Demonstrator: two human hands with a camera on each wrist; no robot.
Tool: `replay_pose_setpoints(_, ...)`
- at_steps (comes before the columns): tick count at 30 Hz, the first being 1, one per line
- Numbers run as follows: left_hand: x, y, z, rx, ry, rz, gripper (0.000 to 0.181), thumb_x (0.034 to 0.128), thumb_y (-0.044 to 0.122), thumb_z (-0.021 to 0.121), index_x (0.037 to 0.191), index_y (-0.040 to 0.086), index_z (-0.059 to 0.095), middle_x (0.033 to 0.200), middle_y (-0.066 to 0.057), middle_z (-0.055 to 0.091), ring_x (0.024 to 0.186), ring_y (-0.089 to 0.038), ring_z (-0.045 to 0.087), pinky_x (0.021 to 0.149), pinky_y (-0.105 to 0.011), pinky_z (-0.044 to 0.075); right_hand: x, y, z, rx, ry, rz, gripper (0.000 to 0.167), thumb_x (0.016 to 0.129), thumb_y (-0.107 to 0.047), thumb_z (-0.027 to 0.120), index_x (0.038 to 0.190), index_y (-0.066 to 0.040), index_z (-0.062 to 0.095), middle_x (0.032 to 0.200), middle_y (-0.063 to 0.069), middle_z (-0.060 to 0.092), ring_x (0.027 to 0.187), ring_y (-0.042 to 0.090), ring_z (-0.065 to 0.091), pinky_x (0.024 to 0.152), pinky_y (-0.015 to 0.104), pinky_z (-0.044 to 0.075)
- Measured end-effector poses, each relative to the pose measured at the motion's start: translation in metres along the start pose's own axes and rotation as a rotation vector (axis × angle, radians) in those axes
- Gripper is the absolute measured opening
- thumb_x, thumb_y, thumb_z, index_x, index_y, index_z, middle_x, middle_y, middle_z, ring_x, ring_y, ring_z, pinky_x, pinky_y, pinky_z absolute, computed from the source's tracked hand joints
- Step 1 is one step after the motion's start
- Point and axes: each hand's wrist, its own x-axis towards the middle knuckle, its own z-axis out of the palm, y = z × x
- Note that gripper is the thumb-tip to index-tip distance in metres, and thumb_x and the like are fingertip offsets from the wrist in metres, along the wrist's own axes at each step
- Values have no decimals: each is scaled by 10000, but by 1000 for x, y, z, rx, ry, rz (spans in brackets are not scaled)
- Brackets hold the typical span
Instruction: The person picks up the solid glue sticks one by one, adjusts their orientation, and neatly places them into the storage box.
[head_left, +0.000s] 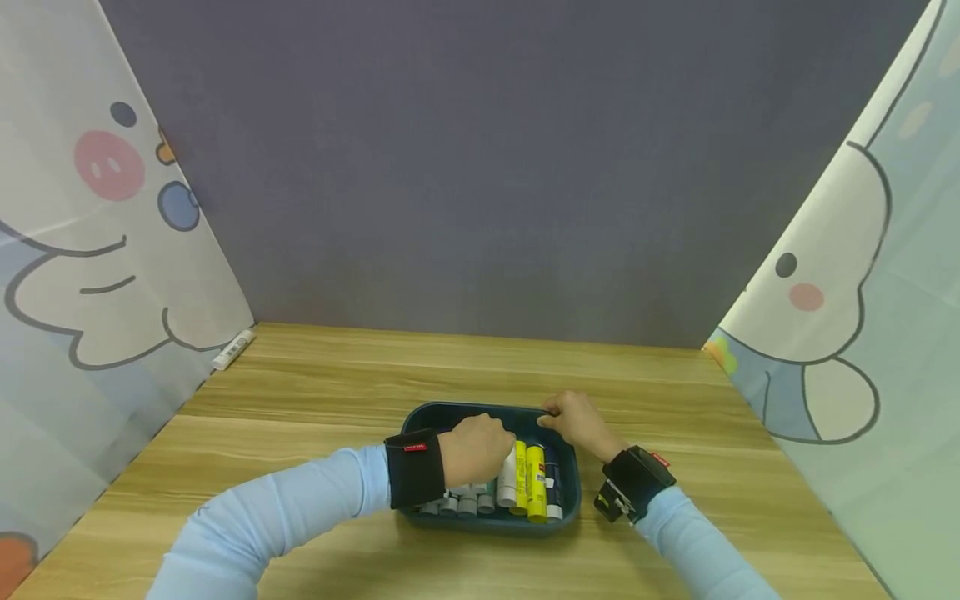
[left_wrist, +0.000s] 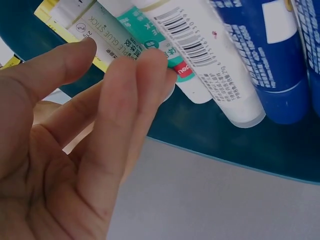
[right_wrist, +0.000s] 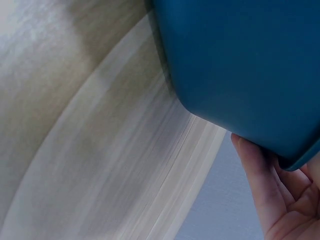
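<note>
A dark teal plastic bin [head_left: 567, 492] on the wooden table holds several glue sticks lying side by side. Two of them are yellow [head_left: 536, 487]; others are white [left_wrist: 220, 85] or dark blue [left_wrist: 275, 65]. Over the middle of the bin is my left hand [head_left: 476, 450]. Its thumb and fingers stand apart beside a clear-labelled glue stick [left_wrist: 102, 31] and a green-and-white one [left_wrist: 150, 32]; whether they touch is unclear. At the bin's back right corner my right hand [head_left: 581, 423] grips the rim, with fingers [right_wrist: 257, 172] against the outer wall.
A lone white stick [head_left: 234, 349] lies at the table's far left edge. Behind the table stands a grey panel [head_left: 465, 183]. Cartoon-printed cloths hang at the left [head_left: 67, 317] and right [head_left: 892, 350].
</note>
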Motion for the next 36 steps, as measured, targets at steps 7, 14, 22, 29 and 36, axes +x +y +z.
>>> replay_pose_setpoints(7, -3, -4, 0, -16, 21, 8, 153, 846, 231, 656, 964, 135, 677, 736, 19, 623, 580, -74, 539, 530, -167, 459, -1, 1, 1, 9, 15, -19, 47, 800, -101, 690, 824, -73, 718, 701, -13, 593, 594, 100, 457, 530, 213, 406)
replay_pose_setpoints(14, -9, -11, -4, 9, 23, 20, 131, 828, 267, 673, 835, 136, 670, 617, 30, 552, 491, -75, 484, 463, -164, 417, -1, 3, 3, 1, 52, -60, 107, 782, -100, 706, 876, -56, 730, 810, 37, 681, 648, 86, 535, 585, 247, 482)
replay_pose_setpoints(22, -17, -23, -4, 80, 176, 117, 305, 843, 290, 653, 1112, 146, 652, 1008, -16, 639, 833, -136, 604, 681, -206, 508, -1, 3, 1, 7, 37, -46, 70, 793, -98, 695, 848, -67, 725, 779, 25, 659, 649, 104, 521, 586, 261, 473)
replay_pose_setpoints(29, -23, -43, -2, -6, 239, 74, 455, 850, 307, 647, 1266, 148, 551, 1294, -70, 527, 1213, -246, 481, 957, -340, 454, -1, 2, 0, -4, 34, -35, 38, 798, -114, 694, 782, -83, 707, 679, -12, 564, 592, 99, 440, 535, 219, 373)
replay_pose_setpoints(36, -29, -78, 8, -65, 386, 23, 441, 840, 273, 658, 1234, 93, 573, 1292, -101, 529, 1225, -274, 465, 1013, -376, 401, -2, 2, 1, -9, 37, -42, 83, 798, -133, 697, 750, -67, 686, 651, -28, 502, 575, 99, 408, 522, 210, 334)
